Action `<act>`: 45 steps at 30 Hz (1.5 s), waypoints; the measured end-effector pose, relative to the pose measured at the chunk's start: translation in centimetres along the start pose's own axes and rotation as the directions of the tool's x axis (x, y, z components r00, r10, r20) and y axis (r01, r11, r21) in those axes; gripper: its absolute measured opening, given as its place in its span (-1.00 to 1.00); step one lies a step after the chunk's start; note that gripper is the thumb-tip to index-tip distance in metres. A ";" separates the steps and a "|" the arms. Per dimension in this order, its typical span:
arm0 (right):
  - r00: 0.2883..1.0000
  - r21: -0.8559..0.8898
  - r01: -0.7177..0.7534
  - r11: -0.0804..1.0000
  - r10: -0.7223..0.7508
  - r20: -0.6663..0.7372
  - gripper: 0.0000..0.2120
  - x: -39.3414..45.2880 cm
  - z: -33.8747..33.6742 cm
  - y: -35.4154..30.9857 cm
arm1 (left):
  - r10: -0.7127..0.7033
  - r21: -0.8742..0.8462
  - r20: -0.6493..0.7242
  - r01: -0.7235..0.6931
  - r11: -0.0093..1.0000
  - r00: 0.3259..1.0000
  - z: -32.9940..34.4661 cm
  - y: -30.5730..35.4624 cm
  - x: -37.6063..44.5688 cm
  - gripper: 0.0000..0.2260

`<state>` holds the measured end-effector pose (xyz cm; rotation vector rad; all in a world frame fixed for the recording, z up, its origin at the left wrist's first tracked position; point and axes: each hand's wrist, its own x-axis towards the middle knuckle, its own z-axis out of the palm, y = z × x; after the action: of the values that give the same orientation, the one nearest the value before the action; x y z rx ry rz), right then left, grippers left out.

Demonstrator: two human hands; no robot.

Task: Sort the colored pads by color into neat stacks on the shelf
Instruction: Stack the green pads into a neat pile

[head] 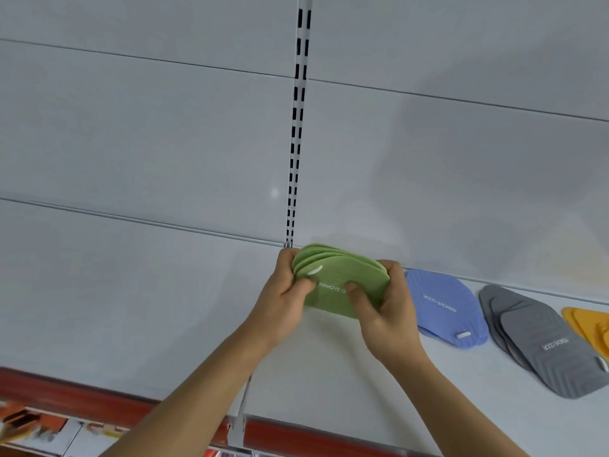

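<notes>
Both hands, left and right, grip fanned green pads by ends, left of blue pads on shelf. Likely thin, light, floppy; support both ends.

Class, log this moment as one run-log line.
both hands: left hand, right hand | grip green pads | above shelf

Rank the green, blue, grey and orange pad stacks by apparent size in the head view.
1. grey stack
2. green stack and blue stack: alike, hands hide part of green
3. orange stack, cut off by the frame edge
</notes>
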<state>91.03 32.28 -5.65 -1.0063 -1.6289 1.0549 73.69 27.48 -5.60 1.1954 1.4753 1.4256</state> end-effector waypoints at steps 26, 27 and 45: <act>0.989 0.118 -0.130 0.984 0.138 -0.062 -0.68 0.0 -0.5 0.3 | -0.069 0.078 -0.043 0.073 0.994 0.997 1.9 -0.7 0.3 -0.71; 0.988 0.129 -0.133 0.983 0.142 -0.061 -0.67 -0.1 -0.4 0.2 | -0.079 0.064 -0.055 0.083 0.994 0.995 2.2 -0.6 0.3 -0.71; 0.988 0.054 -0.138 0.989 0.141 -0.056 -0.64 0.5 -0.8 1.5 | -0.059 0.134 0.075 0.049 0.990 0.995 1.5 -1.6 0.8 -0.73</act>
<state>91.88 33.31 -6.74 -1.1209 -1.4941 1.1416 74.71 28.73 -7.22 1.2680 1.5556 1.2469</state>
